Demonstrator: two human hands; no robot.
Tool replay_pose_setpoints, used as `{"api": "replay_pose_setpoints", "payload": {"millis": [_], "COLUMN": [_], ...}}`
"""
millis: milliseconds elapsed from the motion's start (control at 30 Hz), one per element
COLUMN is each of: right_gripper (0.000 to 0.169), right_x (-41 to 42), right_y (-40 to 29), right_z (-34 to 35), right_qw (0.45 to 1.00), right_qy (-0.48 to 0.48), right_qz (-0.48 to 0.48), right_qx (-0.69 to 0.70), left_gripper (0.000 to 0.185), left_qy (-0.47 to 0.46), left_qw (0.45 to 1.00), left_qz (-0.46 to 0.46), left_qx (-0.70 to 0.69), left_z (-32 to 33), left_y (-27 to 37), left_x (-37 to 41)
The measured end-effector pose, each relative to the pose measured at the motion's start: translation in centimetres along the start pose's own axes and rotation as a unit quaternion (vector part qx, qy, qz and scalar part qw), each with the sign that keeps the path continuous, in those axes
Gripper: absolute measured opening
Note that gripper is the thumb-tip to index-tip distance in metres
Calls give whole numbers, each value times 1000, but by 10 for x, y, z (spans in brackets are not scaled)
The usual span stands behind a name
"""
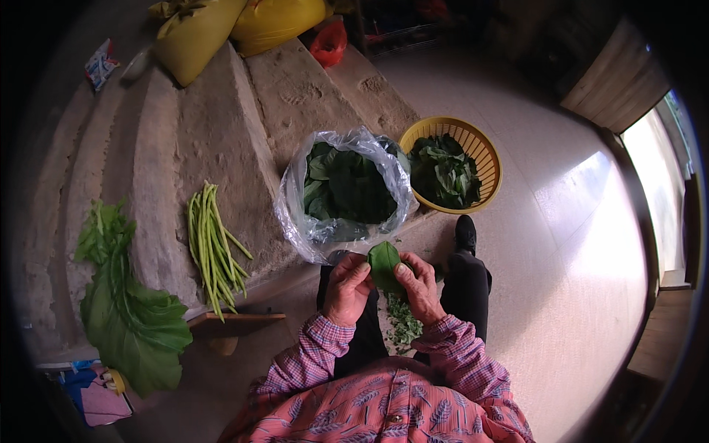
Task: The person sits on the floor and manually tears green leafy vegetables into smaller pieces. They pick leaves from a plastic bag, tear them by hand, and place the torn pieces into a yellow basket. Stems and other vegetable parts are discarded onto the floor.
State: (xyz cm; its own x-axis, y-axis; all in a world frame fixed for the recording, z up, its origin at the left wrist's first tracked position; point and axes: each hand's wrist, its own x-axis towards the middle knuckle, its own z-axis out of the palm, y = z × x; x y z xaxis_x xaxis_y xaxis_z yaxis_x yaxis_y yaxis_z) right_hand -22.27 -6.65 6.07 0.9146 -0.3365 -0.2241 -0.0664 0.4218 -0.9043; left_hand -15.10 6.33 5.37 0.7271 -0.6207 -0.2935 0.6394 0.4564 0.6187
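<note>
A green leaf (384, 264) is pinched between my left hand (349, 289) and my right hand (421, 285), thumbs on its near face. Just beyond them stands a clear plastic bag (288, 213), its mouth spread around a heap of dark green leaves (354, 185). A round yellow plastic basket (489, 160) with more leaves (446, 171) in it stands to the right of the bag. Torn leaf bits (404, 326) lie on the floor between my legs, partly hidden by my right hand.
Concrete steps (210, 127) rise to the left, bearing long green beans (213, 249), a large leafy vegetable (133, 321), yellow sacks (194, 39) and a red plastic bag (329, 44). A wooden stool (238, 324) is left of my legs.
</note>
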Motion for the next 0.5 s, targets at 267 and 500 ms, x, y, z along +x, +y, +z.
{"api": "replay_pose_setpoints", "payload": {"millis": [267,500], "right_gripper": [19,19], "right_x": [-32,-49], "right_y": [-2,-8], "right_z": [18,24], "right_qw": [998,981], "right_qy": [-27,-140], "right_qz": [-26,-25], "right_qx": [-46,-134], "left_gripper": [21,22], "left_qy": [7,-32], "left_qw": [987,946], "left_qz": [-33,-22], "left_qx": [154,323], "left_z": [-22,-6], "left_y": [18,40], "left_x": [-54,-71]}}
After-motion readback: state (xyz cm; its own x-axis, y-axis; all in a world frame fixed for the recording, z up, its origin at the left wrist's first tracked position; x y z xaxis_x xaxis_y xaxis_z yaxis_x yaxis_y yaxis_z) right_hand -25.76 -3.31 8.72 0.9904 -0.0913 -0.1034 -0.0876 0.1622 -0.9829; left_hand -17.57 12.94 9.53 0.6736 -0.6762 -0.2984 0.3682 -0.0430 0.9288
